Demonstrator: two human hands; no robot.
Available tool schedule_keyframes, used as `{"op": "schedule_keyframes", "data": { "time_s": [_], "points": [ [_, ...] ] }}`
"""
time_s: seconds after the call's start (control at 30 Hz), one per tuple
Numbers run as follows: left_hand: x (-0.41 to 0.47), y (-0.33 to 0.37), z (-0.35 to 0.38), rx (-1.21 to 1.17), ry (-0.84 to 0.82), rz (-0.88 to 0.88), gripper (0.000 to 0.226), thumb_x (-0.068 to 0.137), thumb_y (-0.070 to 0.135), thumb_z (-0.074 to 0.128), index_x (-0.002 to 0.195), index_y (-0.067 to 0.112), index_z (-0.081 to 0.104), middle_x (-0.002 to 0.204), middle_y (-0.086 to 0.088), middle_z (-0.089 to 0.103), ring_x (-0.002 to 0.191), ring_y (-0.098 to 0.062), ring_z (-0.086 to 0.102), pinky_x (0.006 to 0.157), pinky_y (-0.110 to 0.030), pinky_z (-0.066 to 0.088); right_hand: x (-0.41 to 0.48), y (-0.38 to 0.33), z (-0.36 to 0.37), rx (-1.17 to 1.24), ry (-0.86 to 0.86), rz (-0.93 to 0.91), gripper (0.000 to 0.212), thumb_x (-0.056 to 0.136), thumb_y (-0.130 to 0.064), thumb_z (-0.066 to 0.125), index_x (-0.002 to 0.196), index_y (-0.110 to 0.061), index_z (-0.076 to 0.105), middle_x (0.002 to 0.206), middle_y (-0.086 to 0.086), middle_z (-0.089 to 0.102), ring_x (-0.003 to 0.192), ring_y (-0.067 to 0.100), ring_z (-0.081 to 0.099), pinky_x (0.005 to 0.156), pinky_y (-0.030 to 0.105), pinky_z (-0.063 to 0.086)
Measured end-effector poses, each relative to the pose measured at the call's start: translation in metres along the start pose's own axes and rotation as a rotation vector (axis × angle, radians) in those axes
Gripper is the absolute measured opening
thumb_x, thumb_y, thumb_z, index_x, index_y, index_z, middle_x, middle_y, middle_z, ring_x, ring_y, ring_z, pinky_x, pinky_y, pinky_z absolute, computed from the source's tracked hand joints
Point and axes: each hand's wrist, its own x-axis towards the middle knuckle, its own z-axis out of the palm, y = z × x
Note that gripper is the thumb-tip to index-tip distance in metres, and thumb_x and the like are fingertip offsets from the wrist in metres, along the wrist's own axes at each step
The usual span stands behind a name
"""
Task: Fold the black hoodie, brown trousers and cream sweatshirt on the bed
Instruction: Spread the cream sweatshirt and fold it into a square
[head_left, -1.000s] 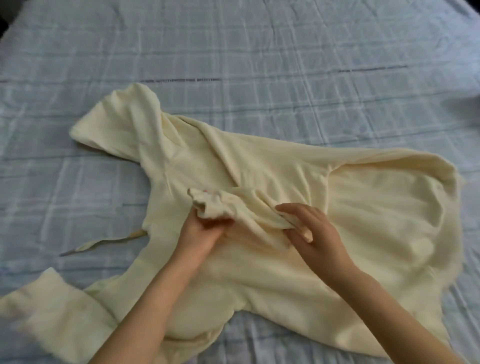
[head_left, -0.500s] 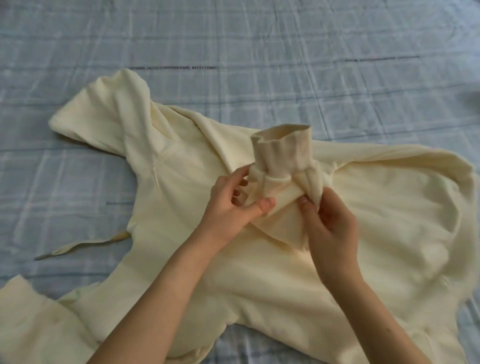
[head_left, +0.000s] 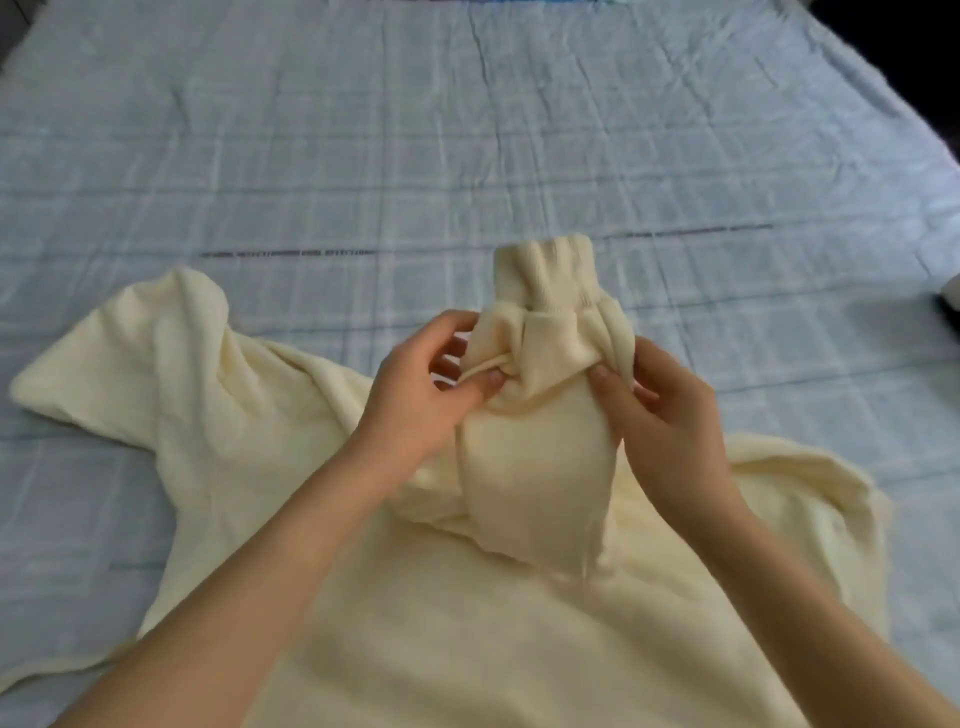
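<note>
left hand (head_left: 415, 395) + right hand (head_left: 670, 415) pinch sleeve (head_left: 540, 447) | ribbed cuff (head_left: 550, 273) (upright) | cream sweatshirt (head_left: 218, 415) soft, rumpled

Cream sweatshirt (head_left: 467, 623): soft knit, unfolded, spread on bed (head_left: 467, 130) beneath both forearms.
sleeve (head_left: 535, 467): raised upright between left hand (head_left: 415, 405) and right hand (head_left: 670, 426), gathered fabric pinched on both sides.
ribbed cuff (head_left: 545, 270): topmost, above fingertips of both hands.
hood (head_left: 171, 338): lying flat, well left of left hand.
Body edge: rumpled, right of right hand.
</note>
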Motion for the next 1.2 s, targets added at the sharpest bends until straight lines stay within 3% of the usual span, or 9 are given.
{"op": "schedule_keyframes", "data": {
  "time_s": [0.17, 0.23, 0.3, 0.43, 0.6, 0.77, 0.87, 0.97, 1.2],
  "points": [
    [0.163, 0.051, 0.029, -0.018, 0.175, 0.053, 0.04, 0.087, 0.01, 0.073, 0.124, 0.009, 0.057, 0.112, -0.005, 0.064, 0.088, -0.013, 0.063, 0.079, -0.023, 0.051, 0.188, -0.03, -0.026, -0.063, 0.207, -0.031, 0.019, 0.096, -0.009, 0.061, 0.105, 0.006, 0.066, 0.081, 0.011, 0.054, 0.077, 0.018, 0.047, 0.07, 0.037, 0.044],
    [0.202, 0.059, 0.039, -0.012, 0.156, 0.064, 0.061, 0.092, 0.016, 0.066, 0.147, 0.015, 0.04, 0.144, -0.005, 0.048, 0.121, -0.018, 0.054, 0.101, -0.02, 0.042, 0.241, -0.032, -0.039, 0.037, 0.211, 0.062, 0.042, 0.099, -0.011, 0.056, 0.14, -0.002, 0.051, 0.11, 0.015, 0.062, 0.092, 0.024, 0.057, 0.091, 0.041, 0.052],
    [0.211, 0.044, 0.05, 0.259, 0.105, 0.163, 0.067, 0.094, 0.018, 0.06, 0.153, 0.019, 0.03, 0.156, -0.005, 0.033, 0.14, -0.018, 0.037, 0.108, -0.016, 0.026, 0.257, -0.015, -0.043, -0.206, 0.186, 0.121, 0.062, 0.101, -0.019, 0.054, 0.157, -0.014, 0.029, 0.15, 0.015, 0.047, 0.127, 0.027, 0.054, 0.111, 0.041, 0.041],
    [0.156, -0.038, 0.082, 0.764, -0.047, 0.268, 0.056, 0.099, 0.021, 0.048, 0.152, 0.014, 0.033, 0.159, -0.008, 0.032, 0.146, -0.026, 0.029, 0.119, -0.037, 0.018, 0.182, 0.061, -0.013, -0.658, -0.042, -0.098, 0.057, 0.104, -0.022, 0.048, 0.157, -0.016, 0.03, 0.161, 0.011, 0.033, 0.147, 0.028, 0.034, 0.117, 0.037, 0.026],
    [0.127, -0.122, 0.094, 1.181, -0.198, 0.123, 0.057, 0.103, 0.047, 0.023, 0.157, 0.031, 0.016, 0.165, 0.001, 0.016, 0.152, -0.02, 0.012, 0.121, -0.043, 0.001, 0.118, 0.148, 0.012, -1.092, -0.268, -0.152, 0.058, 0.107, -0.045, 0.027, 0.161, -0.033, 0.011, 0.169, -0.006, 0.011, 0.156, 0.02, 0.005, 0.125, 0.043, 0.001],
    [0.134, -0.123, 0.091, 1.172, -0.276, 0.119, 0.057, 0.103, 0.049, 0.022, 0.157, 0.035, 0.011, 0.166, 0.0, 0.01, 0.152, -0.02, 0.007, 0.121, -0.042, -0.001, 0.123, 0.154, 0.002, -1.119, -0.279, -0.141, 0.055, 0.105, -0.048, 0.03, 0.159, -0.036, 0.022, 0.166, -0.003, 0.022, 0.151, 0.025, 0.022, 0.122, 0.045, 0.014],
    [0.107, -0.106, 0.072, 1.117, -0.234, 0.303, 0.058, 0.1, 0.046, 0.022, 0.154, 0.026, 0.03, 0.161, -0.005, 0.027, 0.149, -0.026, 0.022, 0.12, -0.049, 0.011, 0.095, 0.144, -0.014, -1.179, -0.275, -0.147, 0.058, 0.104, -0.05, 0.027, 0.159, -0.034, 0.023, 0.165, 0.002, 0.026, 0.148, 0.028, 0.028, 0.12, 0.047, 0.022],
    [0.058, -0.109, 0.081, 1.062, -0.243, 0.362, 0.058, 0.098, 0.043, 0.029, 0.151, 0.021, 0.04, 0.159, -0.007, 0.033, 0.147, -0.029, 0.029, 0.119, -0.052, 0.018, 0.054, 0.155, -0.033, -1.223, -0.291, -0.155, 0.058, 0.103, -0.052, 0.022, 0.159, -0.039, 0.021, 0.167, -0.004, 0.021, 0.155, 0.027, 0.015, 0.125, 0.05, 0.011],
    [0.048, -0.129, 0.098, 1.152, -0.383, 0.207, 0.068, 0.093, 0.052, 0.012, 0.156, 0.028, 0.019, 0.165, -0.001, 0.009, 0.153, -0.022, 0.007, 0.121, -0.047, 0.005, 0.057, 0.163, -0.055, -1.212, -0.299, -0.007, 0.056, 0.105, -0.051, 0.022, 0.158, -0.046, 0.008, 0.169, -0.011, 0.01, 0.156, 0.022, 0.0, 0.126, 0.039, -0.003]
  ]
}}
